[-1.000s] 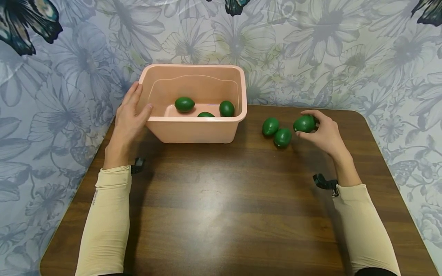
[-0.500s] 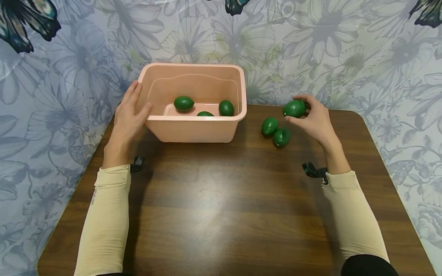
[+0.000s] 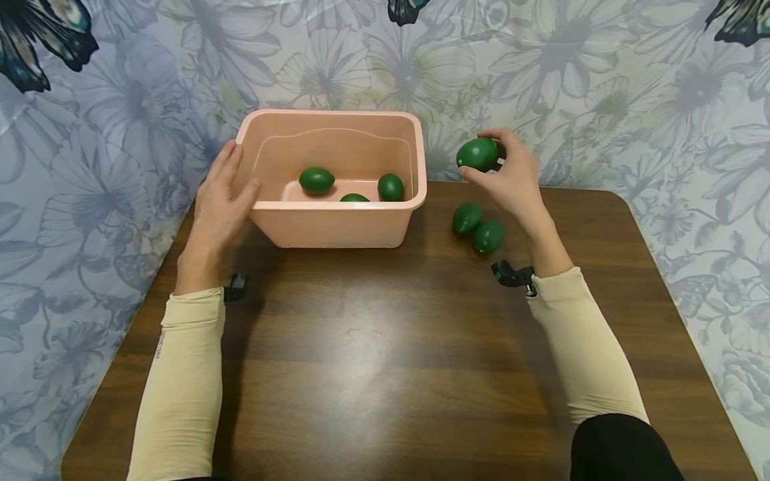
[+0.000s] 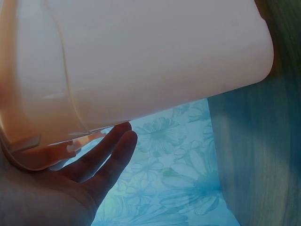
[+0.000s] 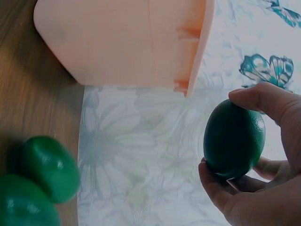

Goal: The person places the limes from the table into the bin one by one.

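Observation:
In the head view, my right hand [image 3: 511, 174] holds a shiny dark green lime [image 3: 478, 154] in the air, right of the peach plastic bin [image 3: 337, 226]. The right wrist view shows the thumb on one side of this lime [image 5: 234, 140] and fingertips on the other. Below the hand, two more limes [image 3: 466, 218] [image 3: 488, 236] lie side by side on the table. My left hand [image 3: 218, 207] grips the bin's left rim, thumb over the edge, fingers along the outside. Inside the bin lie three limes [image 3: 316, 180] [image 3: 391, 188] [image 3: 354, 198], the front one partly hidden by the rim.
The bin stands at the back of the brown wooden table [image 3: 361, 347], whose back edge runs behind it. A flower-patterned wall covering [image 3: 577, 87] rises directly beyond. Each wrist carries a black camera mount [image 3: 511, 274].
My right hand has lifted the lime and carried it left and upward, towards the bin. The left hand keeps its place at the bin's rim, and the other limes stay put.

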{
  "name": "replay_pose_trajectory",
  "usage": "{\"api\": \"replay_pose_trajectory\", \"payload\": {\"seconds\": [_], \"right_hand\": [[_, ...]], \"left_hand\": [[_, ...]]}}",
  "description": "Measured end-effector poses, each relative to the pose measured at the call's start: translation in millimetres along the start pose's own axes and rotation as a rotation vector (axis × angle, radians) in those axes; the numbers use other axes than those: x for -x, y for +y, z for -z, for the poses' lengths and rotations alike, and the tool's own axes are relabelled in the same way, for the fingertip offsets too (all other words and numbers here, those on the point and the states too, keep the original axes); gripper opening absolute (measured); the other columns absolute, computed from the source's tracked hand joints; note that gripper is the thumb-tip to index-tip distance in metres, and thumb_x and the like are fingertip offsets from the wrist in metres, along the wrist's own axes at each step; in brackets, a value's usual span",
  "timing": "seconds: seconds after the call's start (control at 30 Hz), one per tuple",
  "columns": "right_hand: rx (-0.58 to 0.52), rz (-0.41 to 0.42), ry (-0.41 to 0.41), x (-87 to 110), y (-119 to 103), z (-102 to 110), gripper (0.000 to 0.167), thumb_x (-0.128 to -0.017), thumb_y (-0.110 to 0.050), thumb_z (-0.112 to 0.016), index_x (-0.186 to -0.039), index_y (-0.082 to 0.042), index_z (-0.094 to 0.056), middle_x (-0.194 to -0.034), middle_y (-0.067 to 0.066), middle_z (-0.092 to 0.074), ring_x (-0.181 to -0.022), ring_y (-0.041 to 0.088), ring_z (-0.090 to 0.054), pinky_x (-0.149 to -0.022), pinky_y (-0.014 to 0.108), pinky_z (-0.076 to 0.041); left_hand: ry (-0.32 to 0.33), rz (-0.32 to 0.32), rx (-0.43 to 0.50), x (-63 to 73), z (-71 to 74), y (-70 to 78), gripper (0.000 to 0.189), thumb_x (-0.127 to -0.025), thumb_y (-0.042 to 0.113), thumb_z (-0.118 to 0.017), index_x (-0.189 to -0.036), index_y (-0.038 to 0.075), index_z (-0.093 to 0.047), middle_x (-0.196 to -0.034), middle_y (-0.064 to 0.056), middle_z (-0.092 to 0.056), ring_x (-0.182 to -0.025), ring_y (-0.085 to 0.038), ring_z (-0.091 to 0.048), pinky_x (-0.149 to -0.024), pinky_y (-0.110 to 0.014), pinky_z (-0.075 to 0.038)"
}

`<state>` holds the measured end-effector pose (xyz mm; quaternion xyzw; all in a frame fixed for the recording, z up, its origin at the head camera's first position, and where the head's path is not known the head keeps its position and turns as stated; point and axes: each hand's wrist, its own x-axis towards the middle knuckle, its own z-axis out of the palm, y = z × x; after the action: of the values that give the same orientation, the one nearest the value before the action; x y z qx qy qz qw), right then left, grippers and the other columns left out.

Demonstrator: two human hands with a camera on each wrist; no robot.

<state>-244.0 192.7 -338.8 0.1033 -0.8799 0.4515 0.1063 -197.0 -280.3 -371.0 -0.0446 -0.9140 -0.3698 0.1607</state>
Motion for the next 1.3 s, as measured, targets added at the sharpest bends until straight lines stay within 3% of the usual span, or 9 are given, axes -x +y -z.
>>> {"api": "replay_pose_trajectory", "payload": {"seconds": [0.2,0.47,0.67,0.83,1.07,1.3], "right_hand": [[0.016,0.038,-0.039,-15.7,-17.2,-15.3,0.064,-0.089,-0.028,-0.081,-0.146,-0.010,-0.057,-0.137,0.012,-0.065,-0.118,0.023,-0.065,-0.101,0.039,-0.056],[-0.032,0.061,-0.095,-30.1,-39.5,-40.7,0.066,-0.089,-0.028,-0.081,-0.147,-0.011,-0.055,-0.140,0.011,-0.063,-0.119,0.024,-0.066,-0.102,0.040,-0.056],[-0.064,0.101,-0.104,-33.9,-40.3,-55.8,0.067,-0.089,-0.026,-0.082,-0.147,-0.007,-0.054,-0.139,0.014,-0.063,-0.122,0.027,-0.066,-0.104,0.045,-0.056],[-0.075,0.072,-0.112,-39.4,-46.4,-64.7,0.069,-0.090,-0.030,-0.082,-0.149,-0.010,-0.053,-0.145,0.011,-0.060,-0.130,0.025,-0.064,-0.108,0.038,-0.054],[-0.042,0.130,-0.127,-46.5,-48.9,-76.5,0.066,-0.090,-0.022,-0.082,-0.147,-0.008,-0.053,-0.142,0.012,-0.061,-0.127,0.024,-0.063,-0.109,0.038,-0.053],[-0.061,0.101,-0.161,-45.7,-46.0,-78.4,0.065,-0.098,-0.020,-0.074,-0.153,-0.002,-0.045,-0.158,0.015,-0.052,-0.148,0.024,-0.049,-0.120,0.029,-0.041]], "left_hand": [[0.001,0.004,0.007,0.1,-0.2,-2.6,0.071,-0.101,0.033,-0.058,-0.165,0.013,-0.035,-0.175,-0.001,-0.027,-0.162,-0.027,-0.024,-0.130,-0.051,-0.020],[-0.008,0.009,0.018,2.5,0.0,-1.8,0.071,-0.101,0.034,-0.057,-0.166,0.014,-0.034,-0.175,-0.002,-0.027,-0.162,-0.028,-0.023,-0.130,-0.053,-0.020],[-0.008,0.007,0.016,2.6,0.0,-2.8,0.072,-0.101,0.034,-0.057,-0.166,0.014,-0.034,-0.175,-0.001,-0.026,-0.162,-0.026,-0.023,-0.130,-0.052,-0.020],[-0.006,0.009,0.010,2.3,1.9,-2.6,0.071,-0.101,0.034,-0.057,-0.166,0.014,-0.035,-0.175,-0.002,-0.027,-0.162,-0.027,-0.024,-0.130,-0.052,-0.020],[-0.010,0.019,0.009,1.4,1.9,0.0,0.072,-0.101,0.036,-0.057,-0.166,0.016,-0.034,-0.175,0.002,-0.026,-0.162,-0.026,-0.024,-0.130,-0.051,-0.022],[-0.009,0.018,-0.010,0.5,1.2,-1.6,0.072,-0.101,0.037,-0.057,-0.166,0.016,-0.034,-0.175,0.002,-0.026,-0.162,-0.024,-0.024,-0.130,-0.051,-0.022]]}}
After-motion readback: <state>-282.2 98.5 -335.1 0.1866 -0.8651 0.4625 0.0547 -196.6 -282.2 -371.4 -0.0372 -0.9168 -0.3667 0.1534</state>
